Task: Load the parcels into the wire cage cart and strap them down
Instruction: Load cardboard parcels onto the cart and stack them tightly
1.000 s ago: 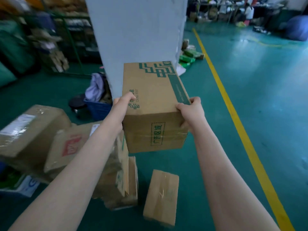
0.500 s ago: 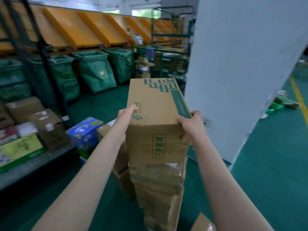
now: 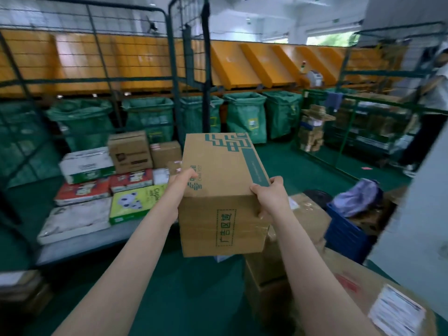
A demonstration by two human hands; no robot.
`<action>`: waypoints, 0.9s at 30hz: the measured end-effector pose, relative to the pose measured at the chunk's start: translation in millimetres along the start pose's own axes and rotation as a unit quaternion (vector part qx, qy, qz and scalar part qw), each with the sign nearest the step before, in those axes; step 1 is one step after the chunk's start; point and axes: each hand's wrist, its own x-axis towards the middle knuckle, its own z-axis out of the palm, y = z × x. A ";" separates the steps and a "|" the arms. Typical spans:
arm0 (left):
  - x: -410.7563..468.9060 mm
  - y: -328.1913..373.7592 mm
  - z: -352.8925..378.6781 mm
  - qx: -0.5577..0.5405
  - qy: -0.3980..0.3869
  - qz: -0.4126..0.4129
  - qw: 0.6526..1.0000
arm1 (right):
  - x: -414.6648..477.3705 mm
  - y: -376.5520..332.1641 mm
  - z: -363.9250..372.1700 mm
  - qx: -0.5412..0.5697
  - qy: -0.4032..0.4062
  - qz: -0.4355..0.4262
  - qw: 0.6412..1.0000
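The floor (image 3: 286, 170) is painted dark green. Along the back runs a row of slanted orange chutes (image 3: 244, 66), with open green sacks (image 3: 244, 117) hanging in a line beneath them. Green metal shelves (image 3: 368, 132) stand at the right. A pale pillar (image 3: 419, 214) fills the right edge. Daylight comes through a window (image 3: 332, 40) high up, under a white ceiling (image 3: 242, 15).

Both your bare arms reach forward. Your left hand (image 3: 181, 181) holds the cardboard box (image 3: 218, 166) at its left edge, thumb on top. Your right hand (image 3: 268, 197) grips its near right corner.
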 end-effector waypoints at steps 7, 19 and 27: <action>42.5 -0.4 -102.3 -0.017 0.120 -0.031 0.992 | 23.8 -25.8 119.9 -0.042 -0.106 -0.004 0.993; 138.1 -3.7 -189.4 -0.040 0.210 -0.054 0.975 | 108.8 -43.2 268.9 -0.035 -0.255 0.040 0.965; 212.9 4.1 -207.3 -0.079 0.259 -0.083 0.959 | 188.2 -70.7 341.3 -0.110 -0.298 -0.008 0.948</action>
